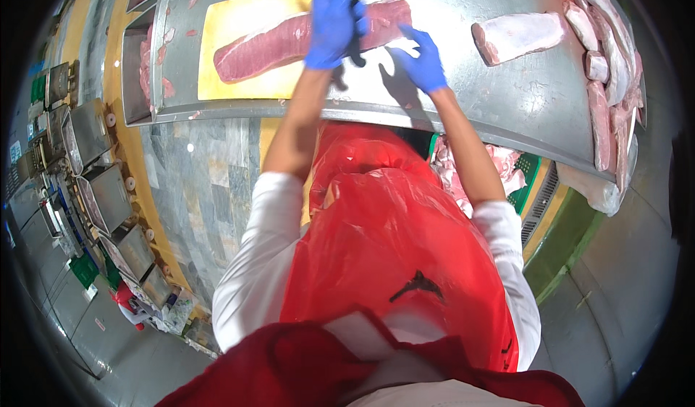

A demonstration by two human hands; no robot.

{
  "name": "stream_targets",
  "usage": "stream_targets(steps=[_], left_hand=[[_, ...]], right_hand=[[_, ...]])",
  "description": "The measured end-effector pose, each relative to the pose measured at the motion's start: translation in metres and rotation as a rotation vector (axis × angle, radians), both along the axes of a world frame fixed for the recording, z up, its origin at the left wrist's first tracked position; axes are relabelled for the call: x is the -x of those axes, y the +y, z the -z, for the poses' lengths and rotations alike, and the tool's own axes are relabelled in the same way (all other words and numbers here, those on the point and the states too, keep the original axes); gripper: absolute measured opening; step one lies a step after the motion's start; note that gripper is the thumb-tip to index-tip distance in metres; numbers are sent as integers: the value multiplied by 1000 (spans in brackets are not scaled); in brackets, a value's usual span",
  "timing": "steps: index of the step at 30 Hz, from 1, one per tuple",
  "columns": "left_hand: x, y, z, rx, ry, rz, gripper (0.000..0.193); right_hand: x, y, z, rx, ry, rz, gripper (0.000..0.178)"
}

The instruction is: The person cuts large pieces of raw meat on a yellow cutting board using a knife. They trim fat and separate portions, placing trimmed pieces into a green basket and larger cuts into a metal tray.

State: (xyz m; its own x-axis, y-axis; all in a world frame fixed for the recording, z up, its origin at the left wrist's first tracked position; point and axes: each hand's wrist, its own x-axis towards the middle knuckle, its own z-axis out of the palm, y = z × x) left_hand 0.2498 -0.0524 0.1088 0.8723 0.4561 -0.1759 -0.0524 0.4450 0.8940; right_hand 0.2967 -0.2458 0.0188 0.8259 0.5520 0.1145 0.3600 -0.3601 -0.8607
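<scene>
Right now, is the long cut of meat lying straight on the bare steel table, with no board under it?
No: the long cut of meat lies on a yellow cutting board set on the steel table, under the left hand.

Both hands are covered in bright blue gloves, the left hand (331, 23) and the right hand (423, 63) at the upper centre of the frame. The long cut of meat (275, 45) is seen in pinkish red on a pale yellow cutting board (239, 23). The surface (507, 95) is dull grey steel. A paler pink and white slab (517, 36) is shown at the upper right. The apron (391, 233) is glossy red, the sleeves (253, 262) white.
</scene>
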Motion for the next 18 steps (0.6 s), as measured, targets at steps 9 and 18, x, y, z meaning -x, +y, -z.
stream_targets(steps=[9,18], left_hand=[[82,-9,116,-448,551,122,32],[35,-20,136,-823,583,199,36]], right_hand=[[-30,62,59,272,-152,86,22],[-27,66,51,242,130,198,25]])
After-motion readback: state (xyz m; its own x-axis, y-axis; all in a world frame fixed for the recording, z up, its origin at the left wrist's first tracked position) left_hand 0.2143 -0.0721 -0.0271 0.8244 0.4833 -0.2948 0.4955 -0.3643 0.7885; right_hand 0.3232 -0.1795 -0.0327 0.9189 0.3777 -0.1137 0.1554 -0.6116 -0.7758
